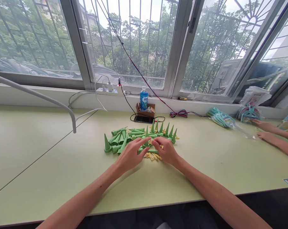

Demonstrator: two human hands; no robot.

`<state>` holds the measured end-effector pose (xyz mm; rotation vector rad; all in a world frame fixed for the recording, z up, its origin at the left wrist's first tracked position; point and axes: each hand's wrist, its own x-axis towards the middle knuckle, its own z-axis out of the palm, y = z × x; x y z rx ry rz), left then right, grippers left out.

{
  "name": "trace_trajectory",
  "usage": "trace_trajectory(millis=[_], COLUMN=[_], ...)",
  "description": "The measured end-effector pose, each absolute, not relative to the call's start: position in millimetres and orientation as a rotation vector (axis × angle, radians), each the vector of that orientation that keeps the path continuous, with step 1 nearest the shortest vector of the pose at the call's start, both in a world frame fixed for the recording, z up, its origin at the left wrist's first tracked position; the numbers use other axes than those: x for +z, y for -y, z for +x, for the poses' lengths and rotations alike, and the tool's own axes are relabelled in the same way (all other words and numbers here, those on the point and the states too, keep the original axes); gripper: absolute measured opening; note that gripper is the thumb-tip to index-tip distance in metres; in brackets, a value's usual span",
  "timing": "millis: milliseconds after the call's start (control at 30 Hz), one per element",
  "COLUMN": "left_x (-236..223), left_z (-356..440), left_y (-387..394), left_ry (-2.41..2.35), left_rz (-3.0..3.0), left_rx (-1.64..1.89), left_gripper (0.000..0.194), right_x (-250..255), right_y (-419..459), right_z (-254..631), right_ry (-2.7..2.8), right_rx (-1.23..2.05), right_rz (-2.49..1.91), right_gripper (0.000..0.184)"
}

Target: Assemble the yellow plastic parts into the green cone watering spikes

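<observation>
My left hand [132,154] curls its thumb and fingers around the base of an upright green plastic spike [147,132]. Close beside it, my right hand [166,150] is closed in a pinch at a small yellow piece [150,142], partly hidden by the fingertips. Loose green spikes [121,136] lie heaped beyond and left of my left hand, with one standing upright [107,144] at the heap's left end. Several more spikes stand in a row [167,129] behind my right hand. Small yellow pieces [153,156] are scattered between my wrists.
Behind the heap are a phone [144,119] on a cable and a blue bottle [144,99] in a cardboard box [151,113]. A grey tube [63,106] arches over the table's left. At right, another person's hands [265,131] are near bagged turquoise items [221,117].
</observation>
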<state>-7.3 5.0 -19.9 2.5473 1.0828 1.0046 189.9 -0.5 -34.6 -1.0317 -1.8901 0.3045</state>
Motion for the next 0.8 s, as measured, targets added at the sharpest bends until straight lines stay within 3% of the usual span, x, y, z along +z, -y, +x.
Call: trace_trajectory(millis=[267, 700, 800], left_x=[-19.7, -20.8, -20.0], left_z=[-7.0, -7.6, -7.6], left_y=[-4.4, -4.9, -4.5], left_ry=[-1.092, -1.052, -1.059], left_rz=[2.531, 2.574, 2.571], left_rx=[1.006, 1.021, 1.019], left_gripper=[0.039, 0.04, 0.04], right_x=[-32.2, -37.2, -35.6], right_y=[3.0, -2.4, -0.8], right_z=[187.9, 190.3, 190.4], right_ry=[1.881, 1.935, 1.925], right_rx=[0.343, 0.223, 0.236], right_rz=[-0.983, -1.062, -1.071], right_gripper=[0.018, 0.036, 0.033])
